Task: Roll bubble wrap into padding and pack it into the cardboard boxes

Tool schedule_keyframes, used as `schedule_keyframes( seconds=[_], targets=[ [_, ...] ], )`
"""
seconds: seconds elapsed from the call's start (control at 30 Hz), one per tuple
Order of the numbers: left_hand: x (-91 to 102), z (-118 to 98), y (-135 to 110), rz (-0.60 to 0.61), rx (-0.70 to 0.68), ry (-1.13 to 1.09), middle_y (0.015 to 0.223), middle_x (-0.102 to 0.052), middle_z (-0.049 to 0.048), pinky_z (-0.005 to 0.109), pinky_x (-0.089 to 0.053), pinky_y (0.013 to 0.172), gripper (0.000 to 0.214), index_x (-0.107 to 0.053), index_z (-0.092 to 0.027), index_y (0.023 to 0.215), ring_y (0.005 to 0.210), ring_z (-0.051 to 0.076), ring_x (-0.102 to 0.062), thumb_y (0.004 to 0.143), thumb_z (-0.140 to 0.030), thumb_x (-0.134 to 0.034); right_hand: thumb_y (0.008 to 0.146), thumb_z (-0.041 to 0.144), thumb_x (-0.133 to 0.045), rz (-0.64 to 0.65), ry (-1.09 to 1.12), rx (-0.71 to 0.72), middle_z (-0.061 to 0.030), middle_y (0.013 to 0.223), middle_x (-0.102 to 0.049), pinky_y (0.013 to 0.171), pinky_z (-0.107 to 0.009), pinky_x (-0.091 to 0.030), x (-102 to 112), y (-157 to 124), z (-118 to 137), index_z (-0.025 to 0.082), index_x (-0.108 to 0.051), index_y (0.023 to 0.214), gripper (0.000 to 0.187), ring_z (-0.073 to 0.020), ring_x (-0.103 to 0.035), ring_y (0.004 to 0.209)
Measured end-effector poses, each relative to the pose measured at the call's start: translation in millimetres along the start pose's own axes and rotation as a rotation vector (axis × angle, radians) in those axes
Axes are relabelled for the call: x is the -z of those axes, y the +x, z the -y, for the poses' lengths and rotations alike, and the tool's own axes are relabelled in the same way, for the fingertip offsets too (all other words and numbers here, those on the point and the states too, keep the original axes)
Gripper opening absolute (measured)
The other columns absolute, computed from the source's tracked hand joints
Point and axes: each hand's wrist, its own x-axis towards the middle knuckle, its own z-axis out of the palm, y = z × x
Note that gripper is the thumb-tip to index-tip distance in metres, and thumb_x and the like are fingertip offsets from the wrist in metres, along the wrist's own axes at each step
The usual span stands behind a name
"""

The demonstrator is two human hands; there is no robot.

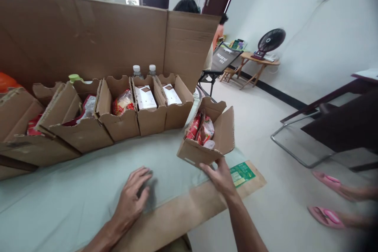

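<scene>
My right hand (219, 176) grips the near bottom edge of a small open cardboard box (206, 134) that holds red and white snack packets (202, 128); the box is tilted at the table's right end. My left hand (131, 199) rests flat on the pale green table cover (73, 193), fingers spread, holding nothing. Behind it stands a row of several open cardboard boxes (118, 114) with packets and white cartons inside.
A tall cardboard wall (97, 35) backs the row, with two bottles (143, 71) behind the boxes. A green label (242, 173) lies on bare cardboard at the table corner. Another person's feet in pink slippers (327, 199) are at right, near a metal chair frame (295, 149); a fan (270, 41) stands far back.
</scene>
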Motion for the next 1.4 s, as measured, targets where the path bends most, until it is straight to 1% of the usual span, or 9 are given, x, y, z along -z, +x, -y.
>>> schedule_keyframes(
  seconds=[0.13,0.27,0.43,0.57,0.9,1.07,1.2,1.33,1.4],
  targets=[
    [14.8,14.3,-2.8,-0.146,-0.002,0.133,0.115,-0.079,0.0109,0.047,-0.064,0.094,0.023,-0.077,-0.023,0.106,0.119,0.029,-0.071,0.095,-0.022,-0.057,0.067,0.053,-0.084,0.027,0.130,-0.025,-0.0084,0.103,-0.076,0.093,-0.047,-0.054,27.1,54.0,5.1,0.023,-0.068,0.107,0.052,-0.0311,-0.069,0.099],
    [14.1,11.2,-1.6,-0.173,-0.037,0.149,0.111,-0.080,0.0092,0.043,-0.066,0.088,0.021,-0.077,-0.024,0.103,0.113,0.028,-0.073,0.095,-0.021,-0.057,0.058,0.047,-0.086,0.095,0.192,-0.038,-0.0094,0.103,-0.078,0.094,-0.046,-0.054,49.7,111.9,7.5,0.022,-0.072,0.097,0.048,-0.0305,-0.069,0.100],
    [12.5,12.1,1.5,-0.168,-0.043,0.140,0.110,-0.080,0.0090,0.040,-0.066,0.086,0.021,-0.076,-0.024,0.104,0.112,0.027,-0.074,0.094,-0.020,-0.059,0.056,0.037,-0.083,0.153,0.235,-0.038,-0.0075,0.105,-0.079,0.093,-0.044,-0.054,31.2,166.9,10.7,0.022,-0.073,0.096,0.043,-0.0274,-0.069,0.098],
    [12.1,13.4,2.6,-0.149,-0.051,0.144,0.110,-0.080,0.0085,0.038,-0.066,0.087,0.022,-0.075,-0.025,0.105,0.113,0.027,-0.073,0.093,-0.018,-0.059,0.061,0.037,-0.078,0.139,0.248,-0.013,-0.0060,0.113,-0.078,0.095,-0.043,-0.053,5.7,189.7,4.7,0.023,-0.072,0.106,0.048,-0.0257,-0.068,0.104],
    [9.9,18.2,-0.1,-0.118,-0.102,0.179,0.114,-0.078,0.0065,0.036,-0.063,0.089,0.021,-0.072,-0.026,0.109,0.116,0.024,-0.070,0.094,-0.018,-0.059,0.068,0.055,-0.068,-0.061,0.104,-0.030,-0.0085,0.103,-0.077,0.072,-0.039,-0.057,-19.5,195.4,-13.4,0.021,-0.071,0.106,0.050,-0.0251,-0.068,0.089],
    [9.3,17.5,-0.6,-0.134,-0.095,0.170,0.115,-0.078,0.0065,0.037,-0.062,0.091,0.023,-0.071,-0.026,0.110,0.117,0.025,-0.069,0.094,-0.017,-0.058,0.067,0.058,-0.070,-0.150,-0.038,0.005,-0.0128,0.095,-0.076,0.077,-0.045,-0.057,-19.1,177.5,-2.8,0.017,-0.073,0.093,0.048,-0.0277,-0.068,0.086],
    [9.5,17.4,-0.6,-0.119,-0.069,0.148,0.116,-0.077,0.0061,0.038,-0.061,0.092,0.025,-0.071,-0.027,0.110,0.118,0.025,-0.069,0.093,-0.015,-0.058,0.076,0.052,-0.069,-0.233,-0.127,0.121,-0.0157,0.112,-0.074,0.086,-0.045,-0.056,-15.3,142.9,35.2,0.017,-0.072,0.109,0.048,-0.0273,-0.068,0.093],
    [9.5,17.8,0.3,-0.117,-0.055,0.131,0.116,-0.078,0.0071,0.040,-0.061,0.092,0.024,-0.071,-0.027,0.109,0.117,0.026,-0.069,0.093,-0.015,-0.058,0.091,0.040,-0.057,-0.041,-0.260,0.410,-0.0047,0.094,-0.077,0.074,-0.034,-0.056,-41.0,131.7,100.2,0.022,-0.059,0.142,0.053,-0.0188,-0.068,0.072],
    [8.9,18.2,0.6,-0.123,-0.057,0.124,0.115,-0.078,0.0083,0.041,-0.062,0.091,0.024,-0.072,-0.026,0.109,0.116,0.026,-0.070,0.093,-0.015,-0.057,0.092,0.032,-0.055,0.042,-0.454,0.479,-0.0013,0.087,-0.077,0.072,-0.033,-0.054,-59.0,140.7,128.2,0.025,-0.058,0.143,0.052,-0.0188,-0.068,0.069]
  ],
)
